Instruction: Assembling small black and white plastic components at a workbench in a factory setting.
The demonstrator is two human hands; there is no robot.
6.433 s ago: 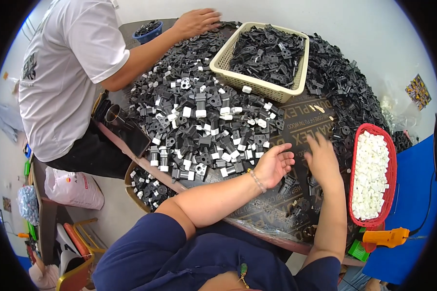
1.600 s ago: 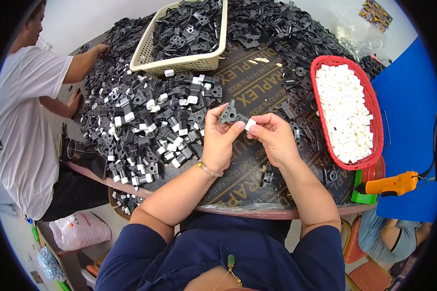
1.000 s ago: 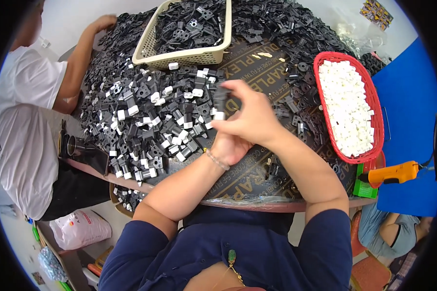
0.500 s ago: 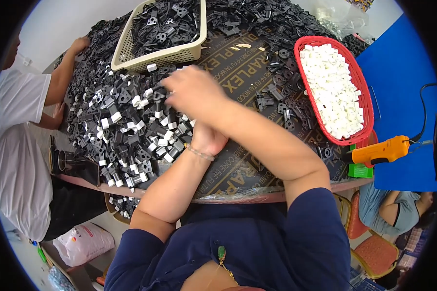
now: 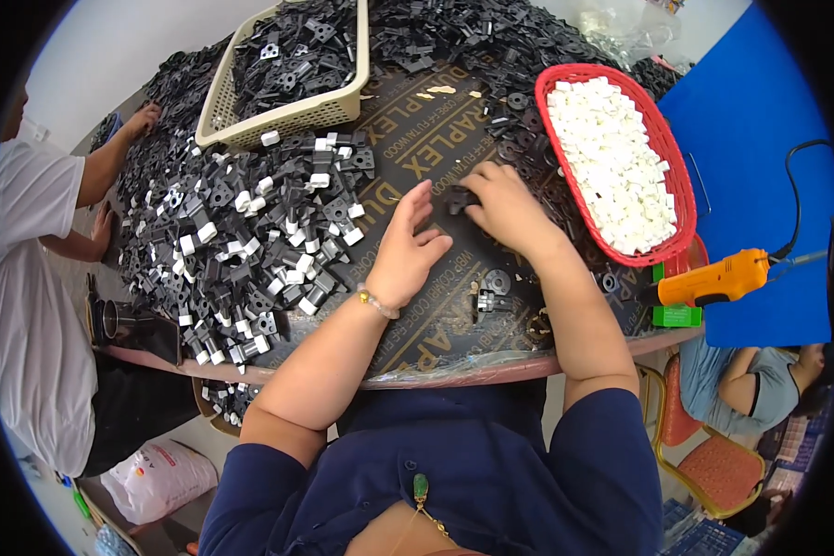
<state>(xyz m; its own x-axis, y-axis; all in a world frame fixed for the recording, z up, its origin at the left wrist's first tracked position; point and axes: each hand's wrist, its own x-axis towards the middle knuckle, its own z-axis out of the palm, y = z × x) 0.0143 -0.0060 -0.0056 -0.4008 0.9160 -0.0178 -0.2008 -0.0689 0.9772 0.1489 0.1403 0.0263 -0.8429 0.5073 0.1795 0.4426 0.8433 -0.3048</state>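
Over the middle of the dark tabletop, my left hand (image 5: 406, 246) is open, its fingers apart and nothing in them. Just to its right, my right hand (image 5: 508, 211) has its fingers curled on a small black plastic part (image 5: 458, 198). To the left of both hands spreads a heap of black plastic parts with white caps (image 5: 259, 236). A few loose black parts (image 5: 494, 295) lie on the table nearer to me, beside my right forearm. Beyond my right hand stands a red woven basket (image 5: 686, 199) full of small white pieces (image 5: 612, 167).
A cream plastic basket (image 5: 296, 125) of black parts stands at the back left. An orange corded power tool (image 5: 718, 281) is at the right, by a green box (image 5: 678, 315) and a blue panel (image 5: 751, 176). At the left another person's hand (image 5: 142, 120) reaches into the black pile.
My right hand has swung from the capped heap on the left, across my left arm, to the right. My hands are now uncrossed, and my left hand has opened out. The view has shifted slightly.
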